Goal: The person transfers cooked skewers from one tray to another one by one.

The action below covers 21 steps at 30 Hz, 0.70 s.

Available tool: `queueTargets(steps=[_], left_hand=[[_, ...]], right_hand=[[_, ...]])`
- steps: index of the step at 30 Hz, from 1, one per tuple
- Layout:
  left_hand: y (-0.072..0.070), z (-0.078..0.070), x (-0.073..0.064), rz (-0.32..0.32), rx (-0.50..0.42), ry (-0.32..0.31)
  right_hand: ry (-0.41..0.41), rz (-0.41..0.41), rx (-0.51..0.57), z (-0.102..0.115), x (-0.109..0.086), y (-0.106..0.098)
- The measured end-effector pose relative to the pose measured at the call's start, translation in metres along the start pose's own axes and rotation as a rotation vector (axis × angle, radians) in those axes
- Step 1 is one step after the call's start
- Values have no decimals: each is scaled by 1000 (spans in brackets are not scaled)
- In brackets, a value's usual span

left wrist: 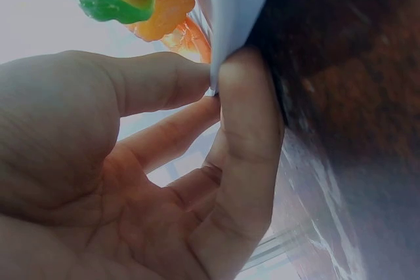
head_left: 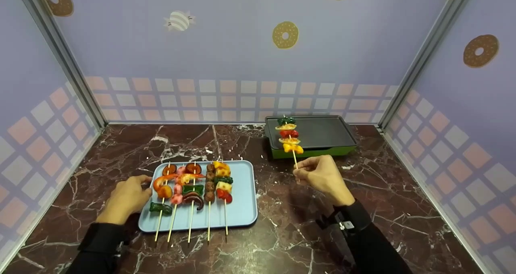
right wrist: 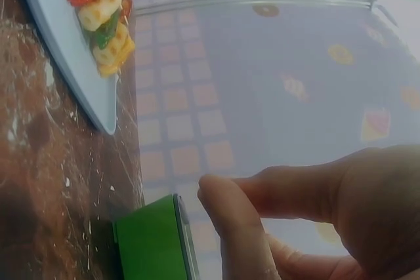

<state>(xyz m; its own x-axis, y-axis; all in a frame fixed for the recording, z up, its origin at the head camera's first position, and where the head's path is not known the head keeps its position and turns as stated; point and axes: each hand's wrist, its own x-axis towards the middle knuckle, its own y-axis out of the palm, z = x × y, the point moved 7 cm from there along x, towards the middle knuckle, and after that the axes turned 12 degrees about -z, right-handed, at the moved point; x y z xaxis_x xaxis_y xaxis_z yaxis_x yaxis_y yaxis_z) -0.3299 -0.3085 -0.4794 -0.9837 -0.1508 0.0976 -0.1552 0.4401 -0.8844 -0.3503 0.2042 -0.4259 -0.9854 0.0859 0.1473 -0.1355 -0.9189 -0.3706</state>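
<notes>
My right hand point(head_left: 322, 178) pinches the bare lower stick of a food skewer point(head_left: 289, 133), which points away from me with green, red and yellow pieces on it. The skewer's far part overlaps the left side of a green grill point(head_left: 322, 132) with a dark flat plate. In the right wrist view thumb and fingertip meet, and the skewer is hidden. At left, my left hand point(head_left: 127, 197) pinches the left rim of a light blue tray point(head_left: 245, 189); the left wrist view shows the tray edge point(left wrist: 230, 14) between thumb and finger.
Several skewers lie side by side on the tray, among them a meatball skewer point(head_left: 209, 185) and a vegetable skewer point(head_left: 224, 183), their sticks jutting over its near edge. Patterned panels point(head_left: 225, 48) enclose the dark marble table point(head_left: 282, 241) behind and on both sides.
</notes>
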Motion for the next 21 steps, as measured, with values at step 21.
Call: queueTargets(steps=[21], left_hand=[[-1, -1, -1, -2, -1, -3]], right_hand=[[-13, 56, -70, 8, -20, 27]])
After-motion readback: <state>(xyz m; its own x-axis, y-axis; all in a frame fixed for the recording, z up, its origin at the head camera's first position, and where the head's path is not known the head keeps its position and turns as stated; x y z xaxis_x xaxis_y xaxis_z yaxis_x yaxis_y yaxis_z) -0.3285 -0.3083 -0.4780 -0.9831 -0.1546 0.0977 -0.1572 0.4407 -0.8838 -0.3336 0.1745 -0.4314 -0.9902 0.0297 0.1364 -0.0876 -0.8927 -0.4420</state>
